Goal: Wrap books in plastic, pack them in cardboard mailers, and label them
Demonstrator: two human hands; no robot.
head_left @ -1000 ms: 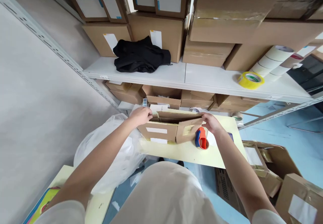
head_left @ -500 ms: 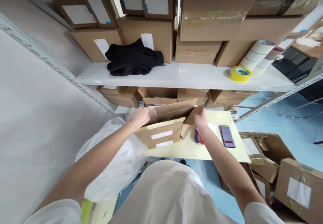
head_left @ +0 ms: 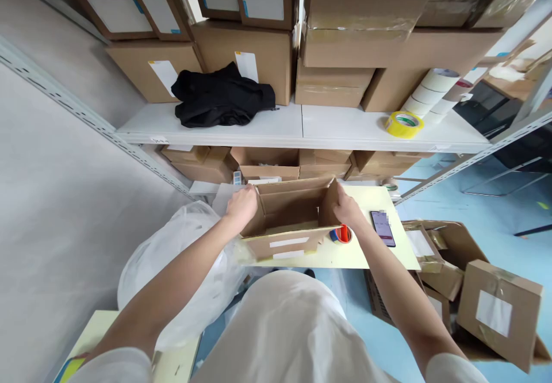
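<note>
A cardboard box (head_left: 284, 247) with its top open and white labels on its near side sits over the pale yellow table (head_left: 366, 261). At its left end my left hand (head_left: 242, 206) is closed on the wall. My right hand (head_left: 346, 207) grips the opposite end wall, fingers partly hidden behind the cardboard. Just below my right hand lies a tape roll (head_left: 342, 234) with a red core and blue edge. A phone (head_left: 383, 228) rests on the table farther right.
Left of the table bulges a translucent white plastic bag (head_left: 185, 268). On the right, a large carton (head_left: 463, 239) holds smaller boxes. The shelf (head_left: 297, 123) ahead carries boxes, a black garment (head_left: 224, 96) and a yellow tape roll (head_left: 404, 124).
The box has opened out from a slanted, narrow shape to a squared one, showing its inside. Its right end wall now stands across. The view has shifted slightly.
</note>
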